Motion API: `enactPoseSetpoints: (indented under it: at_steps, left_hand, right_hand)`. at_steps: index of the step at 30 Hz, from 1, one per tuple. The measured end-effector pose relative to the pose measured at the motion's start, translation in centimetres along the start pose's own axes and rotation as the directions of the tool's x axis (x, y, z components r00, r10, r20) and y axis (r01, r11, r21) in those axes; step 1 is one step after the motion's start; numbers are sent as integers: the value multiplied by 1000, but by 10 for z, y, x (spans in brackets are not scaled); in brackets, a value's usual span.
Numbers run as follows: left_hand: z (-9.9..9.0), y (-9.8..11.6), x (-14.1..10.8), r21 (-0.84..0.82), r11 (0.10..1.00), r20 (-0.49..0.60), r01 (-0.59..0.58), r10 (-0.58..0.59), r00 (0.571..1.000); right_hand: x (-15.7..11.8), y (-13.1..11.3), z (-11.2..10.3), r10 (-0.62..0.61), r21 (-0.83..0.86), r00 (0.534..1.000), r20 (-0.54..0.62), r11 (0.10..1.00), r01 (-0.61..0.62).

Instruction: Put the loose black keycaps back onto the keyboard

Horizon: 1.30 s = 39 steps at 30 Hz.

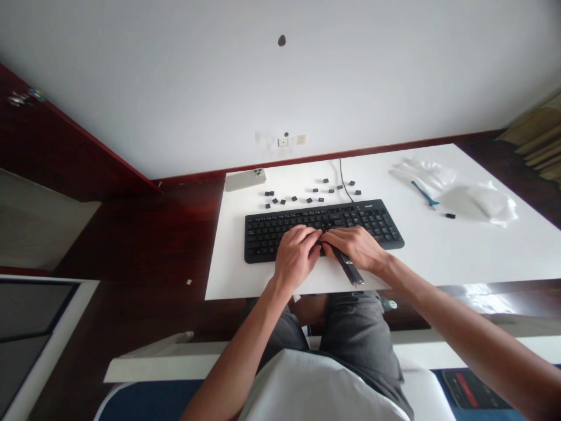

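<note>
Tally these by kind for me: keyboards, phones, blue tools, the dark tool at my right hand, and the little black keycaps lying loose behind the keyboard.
Keyboard: 1
Phone: 1
Blue tool: 1
Dark tool at the right hand: 1
Loose black keycaps behind the keyboard: 14
Total: 18

Pale grey, flat phone [240,181], lens side up, back left corner of my white, smooth-surfaced tabletop [495,251]. Two crumpled clear plastic bags [427,171] far to my right, one nearer me. Ahead of me: plain whitish wall [175,88], dark round spot [281,40] high up, row of white plastic sockets [292,141] low down. On my left, dark red wooden door [65,128], shiny metal handle [18,99]. Olive-brown cloth curtain [541,137] at right edge. Dark reddish glossy floor [175,234], small pale scrap [189,282] on it. Black item with red stripe [471,390], bottom right, can't identify.
</note>
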<state>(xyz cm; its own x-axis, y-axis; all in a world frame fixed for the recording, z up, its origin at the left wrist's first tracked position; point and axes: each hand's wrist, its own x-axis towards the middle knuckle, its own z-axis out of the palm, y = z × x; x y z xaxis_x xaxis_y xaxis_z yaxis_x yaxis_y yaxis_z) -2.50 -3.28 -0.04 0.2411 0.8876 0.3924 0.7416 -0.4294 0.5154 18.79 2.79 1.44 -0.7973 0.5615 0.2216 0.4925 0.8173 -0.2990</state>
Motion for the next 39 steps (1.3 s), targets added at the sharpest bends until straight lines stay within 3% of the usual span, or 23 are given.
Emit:
enactPoseSetpoints:
  at_steps: [6,11,18,26,31,34,39]
  left_hand:
    - [8,-19,16,-48,995,103,-82,87,991]
    - [11,-20,13,-49,991,117,-127,132,984]
    - [10,-16,10,-113,993,112,-17,29,993]
    - [15,-18,9,-92,996,89,-7,15,996]
    - [16,-16,13,-85,996,41,-16,20,999]
    - [15,-16,13,-79,996,-42,-42,38,998]
    - [14,-17,10,-195,981,-241,-7,-41,970]
  right_hand:
    - [1,-3,13,106,154,991,-80,984,-92]
    - [13,-3,21,77,130,984,-163,990,-56]
    - [12,-6,29,-51,-17,953,-298,999,48]
    - [8,-6,31,-54,-16,928,-369,999,52]
    - [4,-5,29,12,83,869,-495,996,33]
    - [7,-3,28,3,102,829,-559,993,65]
    - [10,5,23,20,126,641,-768,985,119]
